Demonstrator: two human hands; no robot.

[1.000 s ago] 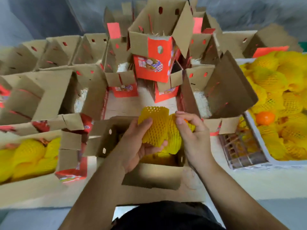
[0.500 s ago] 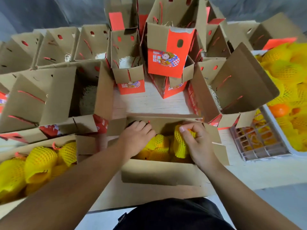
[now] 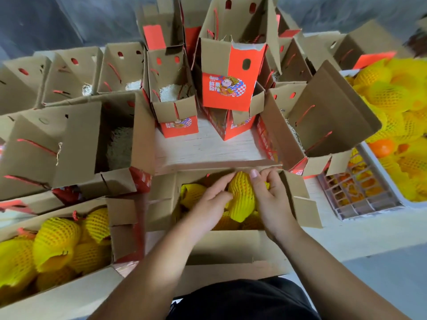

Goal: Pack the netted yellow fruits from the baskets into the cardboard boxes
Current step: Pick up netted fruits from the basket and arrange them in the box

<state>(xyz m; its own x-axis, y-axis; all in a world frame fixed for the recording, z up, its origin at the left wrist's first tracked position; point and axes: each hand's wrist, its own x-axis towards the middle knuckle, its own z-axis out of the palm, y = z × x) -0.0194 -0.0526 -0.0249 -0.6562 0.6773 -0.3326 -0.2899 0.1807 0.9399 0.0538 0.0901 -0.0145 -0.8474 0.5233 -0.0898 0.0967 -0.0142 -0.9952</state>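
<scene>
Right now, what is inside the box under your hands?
Yellow netted fruits fill the box: one netted fruit sits on top between the left hand and right hand, another lies further left. The hands hide the fruits beneath and the box bottom.

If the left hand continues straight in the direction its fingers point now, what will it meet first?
The left hand points forward and to the right, fingers already against the netted fruit in the box, so it would push into that fruit first. Beyond it probably comes the box's far wall; depth is unclear.
</scene>
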